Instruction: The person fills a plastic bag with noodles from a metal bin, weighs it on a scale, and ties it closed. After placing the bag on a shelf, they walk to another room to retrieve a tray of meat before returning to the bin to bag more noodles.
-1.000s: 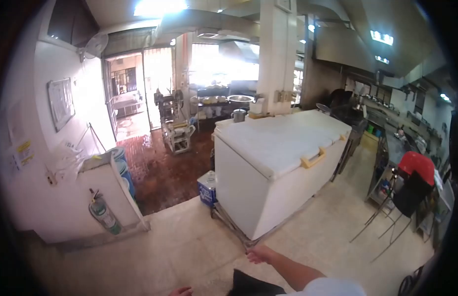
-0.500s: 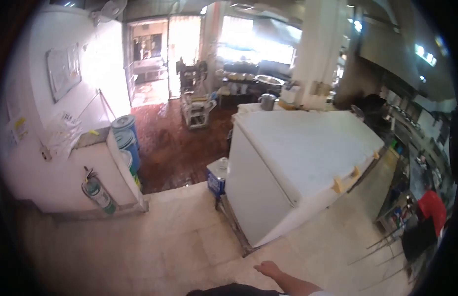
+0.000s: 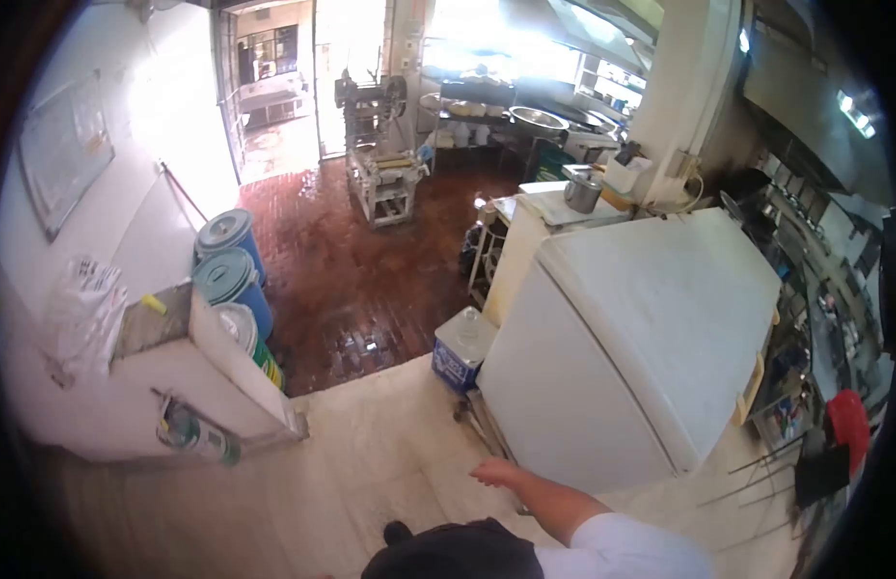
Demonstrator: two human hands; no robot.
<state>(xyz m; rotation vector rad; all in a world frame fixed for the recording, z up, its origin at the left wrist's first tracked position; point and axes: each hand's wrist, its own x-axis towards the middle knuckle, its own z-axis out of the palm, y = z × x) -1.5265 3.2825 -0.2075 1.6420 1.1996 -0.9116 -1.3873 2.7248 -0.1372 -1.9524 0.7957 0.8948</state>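
Observation:
My right hand (image 3: 495, 471) reaches out over the pale floor, its forearm coming from a white sleeve (image 3: 626, 545). Nothing shows in it, and its fingers look loosely stretched, though they are small in view. Nearest to it is a large white chest freezer (image 3: 573, 376), standing just beyond and to the right; hand and freezer appear apart. A blue and white square tin (image 3: 464, 347) stands on the floor by the freezer's near left corner. My left hand is out of view.
Lidded blue barrels (image 3: 238, 280) stand behind a low wall (image 3: 241, 372) with a fire extinguisher (image 3: 195, 431). A step edge meets the wet red floor (image 3: 347, 280), where a machine (image 3: 379, 154) stands. A metal pot (image 3: 583, 190) sits behind the freezer; a red-topped chair (image 3: 846, 429) is right.
The view has moved forward, so the freezer, tin and barrels appear nearer. My right arm shows further into view, and its fingers look less curled than before.

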